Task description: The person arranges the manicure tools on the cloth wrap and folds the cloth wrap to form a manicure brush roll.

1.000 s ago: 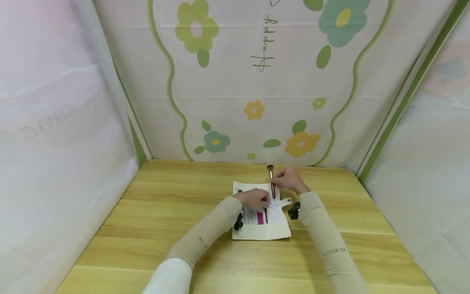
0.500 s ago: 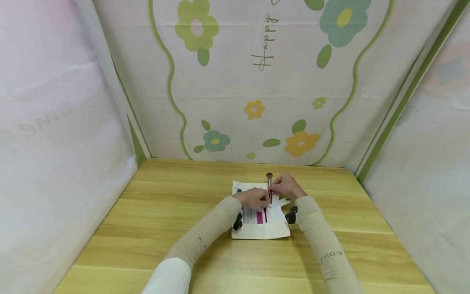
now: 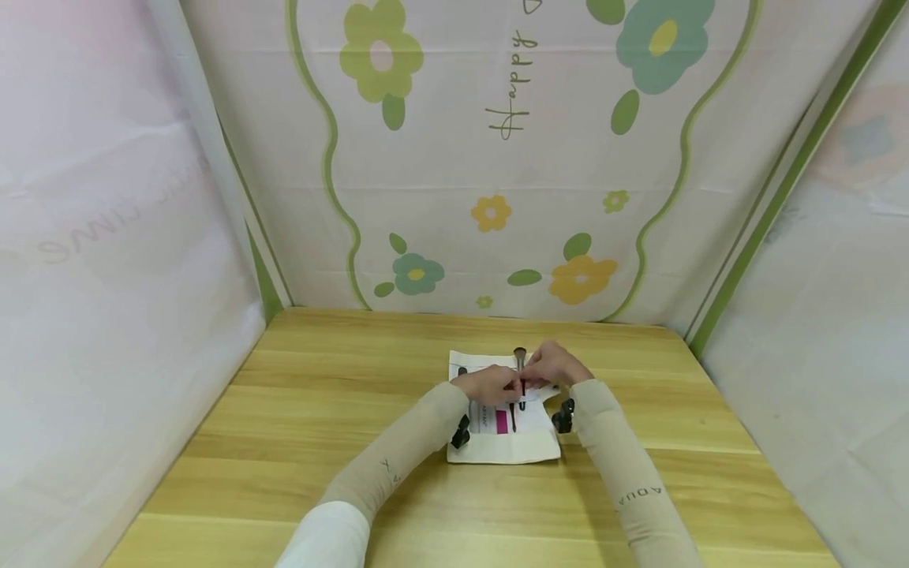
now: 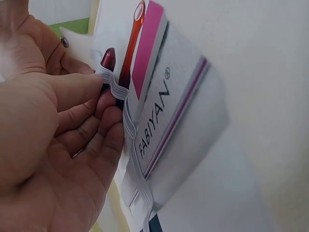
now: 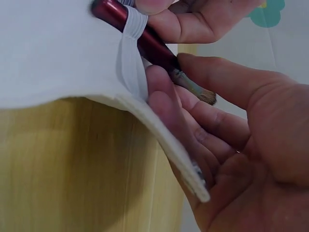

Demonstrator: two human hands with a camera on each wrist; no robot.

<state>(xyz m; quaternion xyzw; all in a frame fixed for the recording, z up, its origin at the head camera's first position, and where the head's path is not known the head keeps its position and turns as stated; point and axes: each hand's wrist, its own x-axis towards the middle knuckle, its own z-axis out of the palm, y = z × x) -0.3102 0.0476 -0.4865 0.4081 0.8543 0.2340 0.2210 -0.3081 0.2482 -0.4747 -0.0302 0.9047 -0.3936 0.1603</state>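
Observation:
A cream cloth brush roll (image 3: 504, 450) lies unfolded on the table in the head view. My right hand (image 3: 555, 365) pinches a makeup brush (image 3: 520, 357) with a dark red handle, bristles towards the far side. In the right wrist view the handle's end passes under a white elastic band (image 5: 133, 29). My left hand (image 4: 53, 154) pinches that band beside the handle, thumb over it and fingertips below. Right of the brush in the left wrist view, a slim tool with a clear red handle (image 4: 129, 48) sits under the same band.
A flat package (image 4: 164, 116) printed FABIYAN, with a pink stripe, lies in the roll. The roll's snap tab (image 4: 72, 41) sticks out at its side. Wooden table (image 3: 298, 442) surrounds the roll, with printed fabric walls (image 3: 440, 158) behind and at both sides.
My right hand has moved the brush nearer and slid its handle end through the elastic band. The left hand has stayed nearly in place.

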